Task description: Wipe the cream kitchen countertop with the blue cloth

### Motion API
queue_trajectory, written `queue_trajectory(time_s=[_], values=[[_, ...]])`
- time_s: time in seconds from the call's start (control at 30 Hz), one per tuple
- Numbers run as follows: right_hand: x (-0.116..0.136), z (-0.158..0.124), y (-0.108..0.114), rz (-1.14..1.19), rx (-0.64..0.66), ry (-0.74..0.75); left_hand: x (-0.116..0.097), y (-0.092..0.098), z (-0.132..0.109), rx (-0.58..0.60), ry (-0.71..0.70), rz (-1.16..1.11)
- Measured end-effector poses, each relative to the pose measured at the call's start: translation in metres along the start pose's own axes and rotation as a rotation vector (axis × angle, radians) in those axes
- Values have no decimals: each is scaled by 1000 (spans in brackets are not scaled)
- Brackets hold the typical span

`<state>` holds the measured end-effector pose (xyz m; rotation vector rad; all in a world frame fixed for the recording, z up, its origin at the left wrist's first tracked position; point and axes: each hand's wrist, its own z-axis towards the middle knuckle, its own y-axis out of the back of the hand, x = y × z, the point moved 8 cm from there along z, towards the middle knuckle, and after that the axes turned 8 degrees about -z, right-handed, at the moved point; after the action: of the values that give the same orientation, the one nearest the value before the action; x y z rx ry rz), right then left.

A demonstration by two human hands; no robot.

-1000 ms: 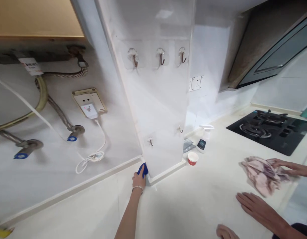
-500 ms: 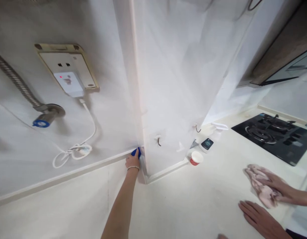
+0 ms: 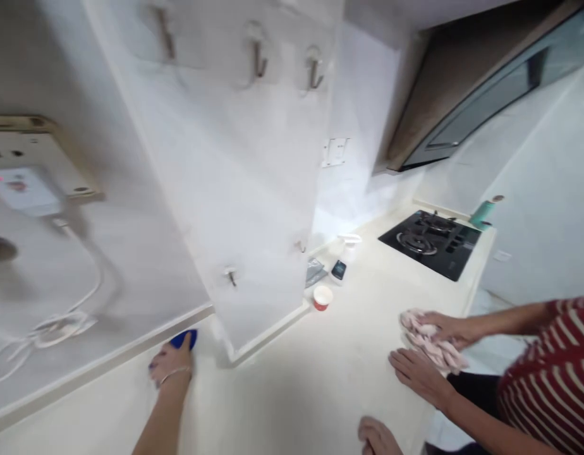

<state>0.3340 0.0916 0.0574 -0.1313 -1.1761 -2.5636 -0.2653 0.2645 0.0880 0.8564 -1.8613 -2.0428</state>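
Note:
My left hand, with a thin bracelet at the wrist, is closed on a flat blue pad. Whether the pad is a scraper or a sponge is unclear. It lies on the white countertop beside the low ledge along the wall, left of the pillar's corner. Only part of my right hand shows at the bottom edge. Its fingers rest on the counter, holding nothing I can see.
At right, a co-worker in a striped top presses a pinkish cloth on the counter. A paper cup, a small device with a dark screen and a gas hob stand beyond. The hooked pillar juts out.
My view has swung right. My left hand has drawn the blue pad out of the corner, back along the ledge. More of my right hand and the co-worker now shows.

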Motion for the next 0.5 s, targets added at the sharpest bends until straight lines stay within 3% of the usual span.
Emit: queue_trajectory(time_s=[0.17, 0.27, 0.37, 0.5], values=[[41, -54, -34, 43, 76, -32, 71, 6, -50, -2, -18, 191], [50, -65, -41, 154, 54, 3, 95, 5, -81, -5, -62, 234], [47, -63, -40, 222, 30, 22, 99, -8, -115, -4, -75, 247], [47, -57, -33, 239, 17, 47, 70, -36, -189, -50, -229, 181]])
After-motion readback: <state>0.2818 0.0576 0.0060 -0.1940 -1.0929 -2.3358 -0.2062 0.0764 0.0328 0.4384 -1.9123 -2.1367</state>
